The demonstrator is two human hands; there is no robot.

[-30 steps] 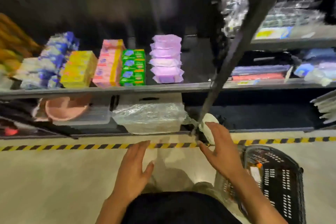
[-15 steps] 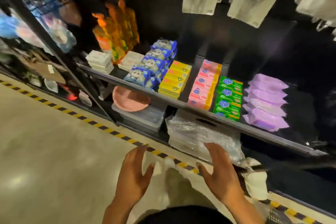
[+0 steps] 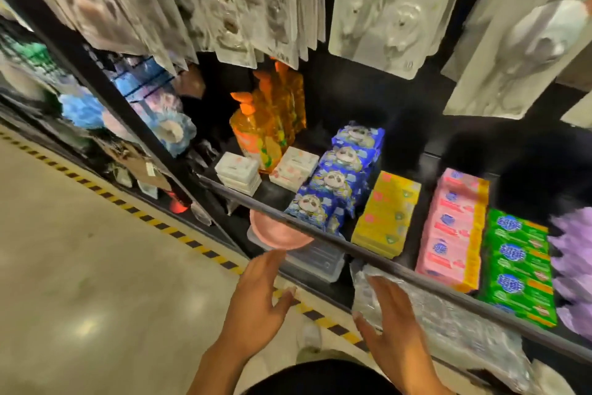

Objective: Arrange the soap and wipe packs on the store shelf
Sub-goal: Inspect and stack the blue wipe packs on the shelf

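Note:
On the dark store shelf (image 3: 362, 256) stand rows of packs: white wipe packs (image 3: 237, 170), blue panda packs (image 3: 339, 180), yellow soap packs (image 3: 386, 213), pink soap packs (image 3: 451, 228), green soap packs (image 3: 517, 266) and purple wipe packs (image 3: 573, 266) at the right edge. My left hand (image 3: 256, 301) hovers in front of and below the shelf edge with fingers straight, holding nothing. My right hand (image 3: 392, 330) is beside it, fingers spread, also empty, below the yellow and pink packs.
Orange pump bottles (image 3: 266, 119) stand behind the white packs. Under the shelf sit a pink bowl (image 3: 275, 233), a clear plastic box (image 3: 315, 261) and a plastic-wrapped bundle (image 3: 448, 314). White blister packs (image 3: 387, 7) hang overhead. A yellow-black floor stripe (image 3: 179, 234) runs along the rack.
The view has swung left and upward along the rack; the black basket has left the frame. Both hands stay raised and empty, now nearer the shelf edge.

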